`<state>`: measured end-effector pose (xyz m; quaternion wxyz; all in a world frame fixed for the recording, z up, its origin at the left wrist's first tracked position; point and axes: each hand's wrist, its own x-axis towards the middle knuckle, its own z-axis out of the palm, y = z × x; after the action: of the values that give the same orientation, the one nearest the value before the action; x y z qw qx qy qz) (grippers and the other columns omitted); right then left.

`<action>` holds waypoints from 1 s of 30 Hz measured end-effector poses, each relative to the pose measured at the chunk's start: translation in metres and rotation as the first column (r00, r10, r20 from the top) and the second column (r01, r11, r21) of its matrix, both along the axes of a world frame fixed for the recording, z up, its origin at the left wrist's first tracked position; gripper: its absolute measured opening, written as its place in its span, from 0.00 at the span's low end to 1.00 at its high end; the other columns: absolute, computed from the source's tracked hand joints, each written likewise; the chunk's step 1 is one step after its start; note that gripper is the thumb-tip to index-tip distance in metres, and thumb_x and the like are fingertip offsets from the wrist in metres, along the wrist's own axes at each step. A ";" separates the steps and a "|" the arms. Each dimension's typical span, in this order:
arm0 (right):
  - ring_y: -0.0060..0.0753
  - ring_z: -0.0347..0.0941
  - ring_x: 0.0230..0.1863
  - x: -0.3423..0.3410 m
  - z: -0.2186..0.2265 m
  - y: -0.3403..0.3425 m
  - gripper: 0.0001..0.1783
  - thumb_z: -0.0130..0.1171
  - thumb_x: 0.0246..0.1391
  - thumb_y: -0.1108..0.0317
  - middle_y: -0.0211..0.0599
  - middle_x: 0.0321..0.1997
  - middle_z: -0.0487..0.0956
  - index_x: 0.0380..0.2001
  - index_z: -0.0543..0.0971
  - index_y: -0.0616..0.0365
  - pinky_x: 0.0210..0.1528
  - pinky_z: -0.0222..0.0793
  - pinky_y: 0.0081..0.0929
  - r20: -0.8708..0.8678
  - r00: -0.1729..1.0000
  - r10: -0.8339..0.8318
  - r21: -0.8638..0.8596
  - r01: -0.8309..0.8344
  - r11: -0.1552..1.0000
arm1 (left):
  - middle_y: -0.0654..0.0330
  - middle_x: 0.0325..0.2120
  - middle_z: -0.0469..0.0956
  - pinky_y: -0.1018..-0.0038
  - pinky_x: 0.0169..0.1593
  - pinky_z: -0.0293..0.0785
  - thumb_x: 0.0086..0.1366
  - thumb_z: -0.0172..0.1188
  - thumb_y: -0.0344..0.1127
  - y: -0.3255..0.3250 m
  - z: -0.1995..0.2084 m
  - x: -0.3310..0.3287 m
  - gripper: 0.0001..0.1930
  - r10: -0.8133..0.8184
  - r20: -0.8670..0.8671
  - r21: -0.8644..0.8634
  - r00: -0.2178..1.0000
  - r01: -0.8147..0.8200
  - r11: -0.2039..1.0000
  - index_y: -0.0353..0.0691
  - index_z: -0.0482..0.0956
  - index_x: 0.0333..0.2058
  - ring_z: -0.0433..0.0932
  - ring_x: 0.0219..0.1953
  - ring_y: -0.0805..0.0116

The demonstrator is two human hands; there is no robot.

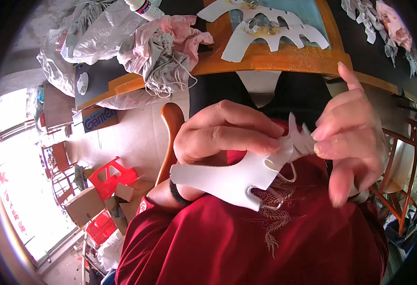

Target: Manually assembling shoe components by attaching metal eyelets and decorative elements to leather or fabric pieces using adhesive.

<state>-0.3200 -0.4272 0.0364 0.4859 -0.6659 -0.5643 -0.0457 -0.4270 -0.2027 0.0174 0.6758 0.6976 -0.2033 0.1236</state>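
A white cut-out sheet (pixel 218 179) with scalloped notches is in front of my chest, tilted. Thin pale loops (pixel 276 202) hang in its notches. My left hand (pixel 218 130) is closed on the sheet, fingers over its upper edge, thumb hidden behind. My right hand (pixel 353 137) is beside the sheet's jagged far end (pixel 301 140). Two of its fingertips are at that end, perhaps touching it; another finger points up and one points down, apart. Two similar white cut-outs, a nearer one (pixel 239 42) and a farther one (pixel 214 9), lie on the table with clear rings (pixel 271 27) at their notches.
The wooden-edged table (pixel 284 61) stands ahead, with crumpled pink and grey cloth (pixel 163 52), plastic bags (pixel 99 40) and a white bottle (pixel 144 8). A chair arm (pixel 169 128), cardboard boxes (pixel 85 206) and red stools (pixel 113 175) are left; a wooden chair frame (pixel 403 175) is right.
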 end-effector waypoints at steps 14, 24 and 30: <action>0.28 0.64 0.26 -0.009 -0.001 0.015 0.09 0.66 0.48 0.67 0.32 0.28 0.72 0.28 0.76 0.57 0.33 0.58 0.30 -0.147 0.989 0.033 -0.026 -0.037 0.999 | 0.57 0.32 0.83 0.75 0.35 0.80 0.51 0.70 0.28 -0.013 -0.012 -0.001 0.11 0.107 -0.012 0.022 0.994 -0.107 0.994 0.39 0.84 0.36 0.82 0.32 0.65; 0.28 0.64 0.27 -0.003 0.003 0.013 0.11 0.67 0.48 0.64 0.33 0.28 0.72 0.28 0.77 0.58 0.31 0.56 0.27 -0.114 0.987 0.115 -0.073 -0.124 0.990 | 0.56 0.27 0.83 0.73 0.32 0.76 0.54 0.69 0.55 -0.016 0.000 -0.010 0.24 0.174 -0.314 0.000 0.933 -0.183 0.983 0.35 0.83 0.34 0.81 0.28 0.64; 0.28 0.64 0.27 -0.010 -0.003 0.015 0.14 0.69 0.46 0.62 0.34 0.28 0.72 0.29 0.77 0.59 0.30 0.57 0.27 -0.048 0.998 -0.049 -0.067 0.046 0.997 | 0.56 0.31 0.82 0.75 0.38 0.75 0.45 0.76 0.33 -0.022 -0.019 -0.006 0.17 0.117 -0.235 -0.148 0.965 -0.155 0.977 0.35 0.82 0.34 0.81 0.32 0.68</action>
<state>-0.3302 -0.4119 0.0333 0.4765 -0.6955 -0.5374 -0.0222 -0.4327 -0.2243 -0.0019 0.7398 0.6610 -0.0661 0.1067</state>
